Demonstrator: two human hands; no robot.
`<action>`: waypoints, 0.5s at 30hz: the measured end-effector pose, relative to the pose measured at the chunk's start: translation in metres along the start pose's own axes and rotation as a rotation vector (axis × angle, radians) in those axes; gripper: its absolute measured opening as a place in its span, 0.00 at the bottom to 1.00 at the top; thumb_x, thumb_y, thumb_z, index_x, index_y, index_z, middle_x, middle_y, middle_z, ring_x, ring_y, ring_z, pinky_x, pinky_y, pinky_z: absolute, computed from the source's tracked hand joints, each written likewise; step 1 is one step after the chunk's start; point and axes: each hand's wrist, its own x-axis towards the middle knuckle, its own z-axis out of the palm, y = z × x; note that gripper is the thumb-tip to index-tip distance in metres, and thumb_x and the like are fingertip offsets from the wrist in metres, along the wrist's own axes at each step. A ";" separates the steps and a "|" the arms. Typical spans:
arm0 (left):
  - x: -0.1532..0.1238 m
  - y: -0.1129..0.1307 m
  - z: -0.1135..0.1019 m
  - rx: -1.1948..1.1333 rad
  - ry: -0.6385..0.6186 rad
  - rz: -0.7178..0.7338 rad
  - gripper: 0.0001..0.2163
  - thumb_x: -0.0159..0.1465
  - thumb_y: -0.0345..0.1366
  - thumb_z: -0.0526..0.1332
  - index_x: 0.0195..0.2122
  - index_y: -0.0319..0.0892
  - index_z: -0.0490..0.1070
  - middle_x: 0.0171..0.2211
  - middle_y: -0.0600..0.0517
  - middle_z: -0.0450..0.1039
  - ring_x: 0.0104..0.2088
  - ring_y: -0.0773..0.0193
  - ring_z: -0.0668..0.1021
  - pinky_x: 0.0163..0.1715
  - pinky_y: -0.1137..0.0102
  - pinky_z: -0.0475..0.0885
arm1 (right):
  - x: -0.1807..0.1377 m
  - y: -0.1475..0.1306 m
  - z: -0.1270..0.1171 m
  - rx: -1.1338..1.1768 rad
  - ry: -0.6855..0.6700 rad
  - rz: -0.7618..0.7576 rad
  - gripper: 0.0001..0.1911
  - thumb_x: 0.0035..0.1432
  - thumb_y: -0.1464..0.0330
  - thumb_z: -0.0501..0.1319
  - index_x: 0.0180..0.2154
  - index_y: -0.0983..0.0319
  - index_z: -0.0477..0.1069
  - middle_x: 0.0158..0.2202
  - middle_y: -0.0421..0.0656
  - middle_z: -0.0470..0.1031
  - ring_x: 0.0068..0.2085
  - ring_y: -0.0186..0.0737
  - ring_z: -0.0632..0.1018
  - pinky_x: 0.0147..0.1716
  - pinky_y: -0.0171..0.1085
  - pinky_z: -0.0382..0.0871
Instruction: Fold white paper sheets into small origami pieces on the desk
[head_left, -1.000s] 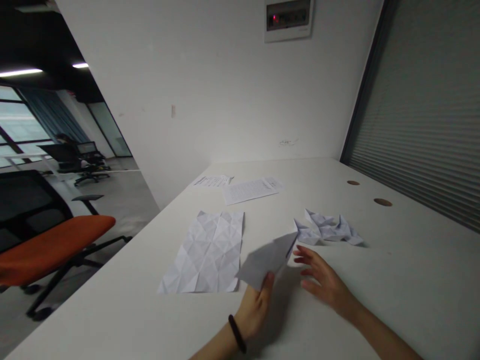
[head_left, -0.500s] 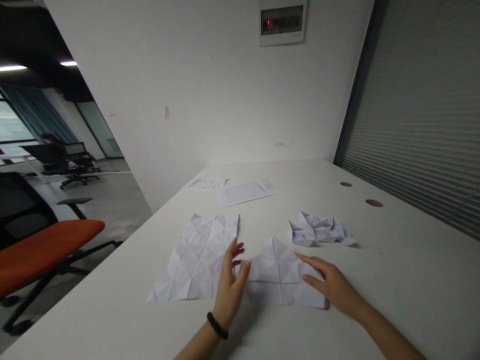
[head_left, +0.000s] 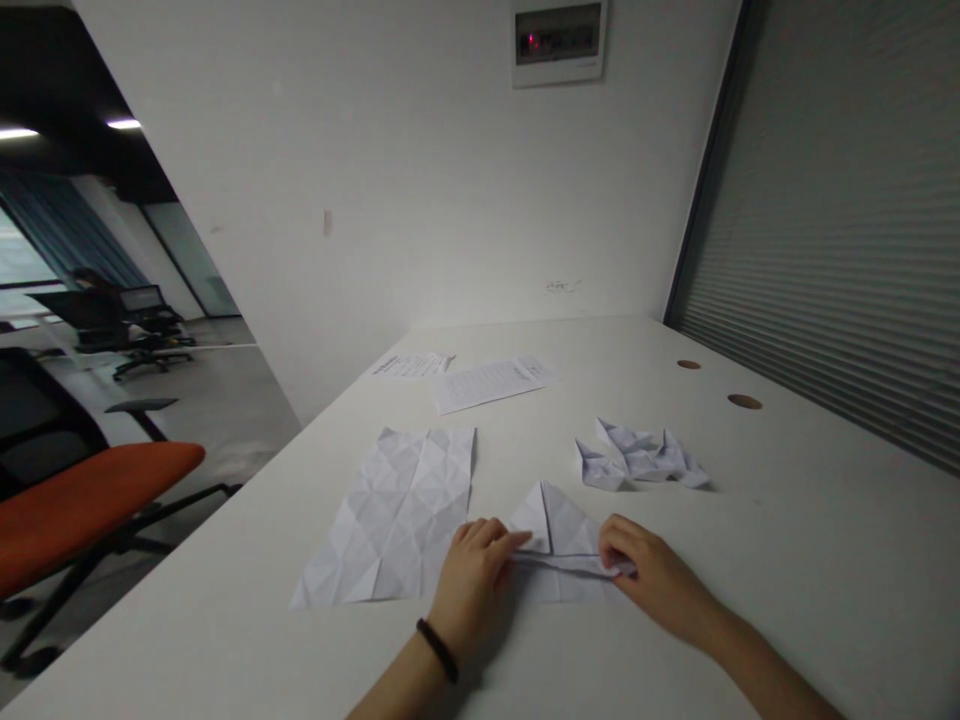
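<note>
A white sheet of paper (head_left: 566, 525), folded to a peak at its far side, lies on the table between my hands. Its near strip is lifted along a crease. My left hand (head_left: 476, 572), with a dark band at the wrist, is closed at the paper's left end, its index finger stretched over the fold. At the right end, the thumb and curled fingers of my right hand (head_left: 652, 575) pinch the strip. Left of them lies a flat sheet (head_left: 397, 510) covered in creases. Beyond my right hand sits a group of folded paper shapes (head_left: 637, 458) with upright points.
Printed sheets (head_left: 491, 386) lie farther back on the white table (head_left: 795, 580). Two round holes (head_left: 745, 402) are cut near its right side, by a window with blinds (head_left: 840, 260). An orange chair (head_left: 105, 485) stands to the left. A person sits in the far background.
My left hand has gone from spread fingers beside the paper to closed on its left end. My right fingers have curled onto the right end, and the near strip has come up.
</note>
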 end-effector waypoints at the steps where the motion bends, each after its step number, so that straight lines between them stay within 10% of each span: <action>1: 0.000 0.001 -0.003 0.020 -0.026 0.019 0.15 0.58 0.24 0.56 0.41 0.50 0.73 0.34 0.52 0.71 0.36 0.60 0.72 0.39 0.64 0.66 | -0.001 -0.001 -0.001 0.004 -0.009 -0.006 0.12 0.40 0.81 0.52 0.26 0.60 0.66 0.31 0.40 0.67 0.35 0.37 0.69 0.35 0.34 0.63; 7: -0.004 0.011 -0.014 0.022 -0.153 0.107 0.09 0.62 0.39 0.56 0.30 0.44 0.75 0.33 0.51 0.72 0.35 0.61 0.72 0.37 0.68 0.67 | -0.006 -0.007 -0.011 0.075 -0.092 -0.026 0.07 0.51 0.68 0.57 0.32 0.59 0.74 0.40 0.44 0.67 0.43 0.42 0.70 0.45 0.39 0.64; 15: 0.000 0.015 -0.005 0.070 -0.101 0.079 0.07 0.58 0.26 0.57 0.27 0.41 0.73 0.40 0.49 0.71 0.41 0.58 0.71 0.41 0.65 0.69 | -0.002 0.010 0.006 -0.073 0.015 0.011 0.11 0.51 0.72 0.56 0.38 0.57 0.72 0.47 0.45 0.67 0.51 0.45 0.66 0.53 0.45 0.58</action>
